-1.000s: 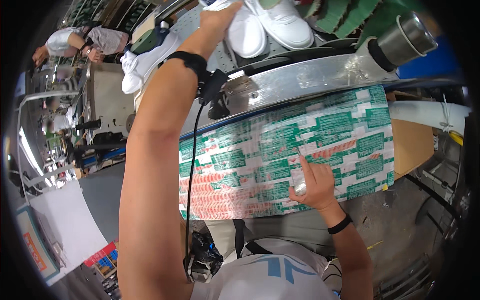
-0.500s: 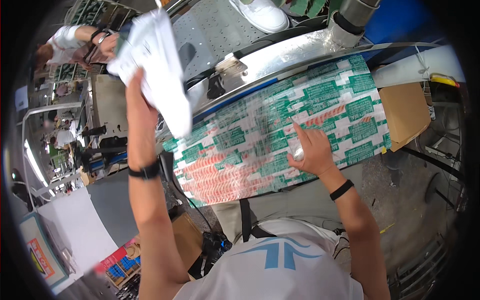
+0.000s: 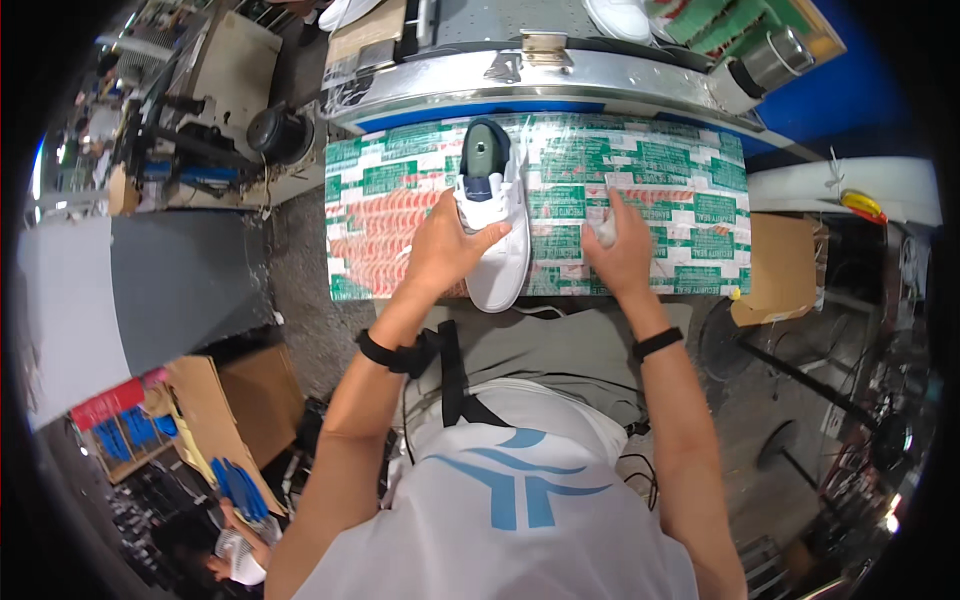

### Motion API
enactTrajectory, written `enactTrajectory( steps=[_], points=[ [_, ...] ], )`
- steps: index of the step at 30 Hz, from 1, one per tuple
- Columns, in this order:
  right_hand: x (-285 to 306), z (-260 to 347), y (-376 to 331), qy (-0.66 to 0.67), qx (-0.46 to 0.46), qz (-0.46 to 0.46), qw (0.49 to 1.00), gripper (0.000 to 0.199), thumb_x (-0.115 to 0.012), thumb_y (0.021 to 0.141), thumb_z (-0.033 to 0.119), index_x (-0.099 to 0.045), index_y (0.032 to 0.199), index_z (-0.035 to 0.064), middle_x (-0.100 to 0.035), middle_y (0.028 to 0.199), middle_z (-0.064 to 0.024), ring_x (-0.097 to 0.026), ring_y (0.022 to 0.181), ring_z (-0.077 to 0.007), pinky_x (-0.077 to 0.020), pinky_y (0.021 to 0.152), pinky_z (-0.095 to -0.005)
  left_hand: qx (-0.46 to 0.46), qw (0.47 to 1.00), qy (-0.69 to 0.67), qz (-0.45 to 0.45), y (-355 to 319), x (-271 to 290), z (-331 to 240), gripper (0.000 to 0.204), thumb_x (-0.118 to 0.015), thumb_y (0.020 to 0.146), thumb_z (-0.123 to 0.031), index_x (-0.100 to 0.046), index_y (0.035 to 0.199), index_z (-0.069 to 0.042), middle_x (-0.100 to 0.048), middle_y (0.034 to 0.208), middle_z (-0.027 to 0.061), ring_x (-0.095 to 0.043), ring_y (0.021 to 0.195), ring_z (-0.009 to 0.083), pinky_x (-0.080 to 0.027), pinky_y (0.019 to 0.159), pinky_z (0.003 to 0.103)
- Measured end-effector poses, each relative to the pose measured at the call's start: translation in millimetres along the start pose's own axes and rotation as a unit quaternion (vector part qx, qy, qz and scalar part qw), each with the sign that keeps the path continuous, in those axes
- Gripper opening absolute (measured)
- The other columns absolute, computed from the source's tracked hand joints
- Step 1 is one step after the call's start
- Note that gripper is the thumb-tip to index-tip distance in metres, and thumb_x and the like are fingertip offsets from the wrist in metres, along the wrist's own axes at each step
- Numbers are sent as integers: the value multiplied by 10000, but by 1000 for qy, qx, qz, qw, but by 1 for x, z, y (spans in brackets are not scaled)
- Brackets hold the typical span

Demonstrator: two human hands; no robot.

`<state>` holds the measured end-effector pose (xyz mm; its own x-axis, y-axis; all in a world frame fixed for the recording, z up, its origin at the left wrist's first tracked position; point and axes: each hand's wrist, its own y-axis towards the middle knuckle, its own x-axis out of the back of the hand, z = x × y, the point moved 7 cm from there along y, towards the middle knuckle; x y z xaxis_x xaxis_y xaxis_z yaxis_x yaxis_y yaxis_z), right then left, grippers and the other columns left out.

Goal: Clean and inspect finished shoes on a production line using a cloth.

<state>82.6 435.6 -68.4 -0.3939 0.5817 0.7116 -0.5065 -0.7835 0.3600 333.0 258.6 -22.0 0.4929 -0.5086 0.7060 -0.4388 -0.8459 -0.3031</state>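
While the person sits close to the table, which is covered with a green, red and white printed sheet, the left hand lies on a white shoe and holds it from the left side, with the thumb across the upper part and the fingers curved around it; the grip is closed on the shoe. This shoe lies on the printed sheet near the middle of the table, with its dark green and navy inside at the far end and its white toe pointing to the near edge, a little over it. On the right of the shoe, just beside it but not touching, the right hand presses down on the sheet and is clenched around a small white thing; what kind of thing it is I cannot tell, because the fingers hide most of it. Both wrists carry a black band. Behind the table, on the far side, a shiny metal rail runs from left to right, and a metal cylinder stands at its right end. Another white shoe is seen at the far edge. A brown cardboard piece hangs at the right end of the table.
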Motion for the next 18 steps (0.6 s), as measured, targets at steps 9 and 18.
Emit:
enactTrajectory(
  steps=[9,18],
  points=[
    [-3,186,-12,77,183,98,975,862,-903,786,329,-629,1508,-55,-663,1035,-131,-639,937,-331,-512,881,-476,-27,996,-81,-7,55,98,66,535,-826,1032,-258,-683,1478,0,-803,1120,153,-763,1027,284,-614,955,444],
    [-22,214,3,-75,219,125,965,852,-903,803,369,-649,1465,-105,-667,1006,-156,-636,916,-351,-493,861,-485,-292,942,24,164,81,47,-45,889,-931,918,-485,-558,1689,-246,-415,1783,257,-409,1648,421,-412,1318,486]
  ],
)
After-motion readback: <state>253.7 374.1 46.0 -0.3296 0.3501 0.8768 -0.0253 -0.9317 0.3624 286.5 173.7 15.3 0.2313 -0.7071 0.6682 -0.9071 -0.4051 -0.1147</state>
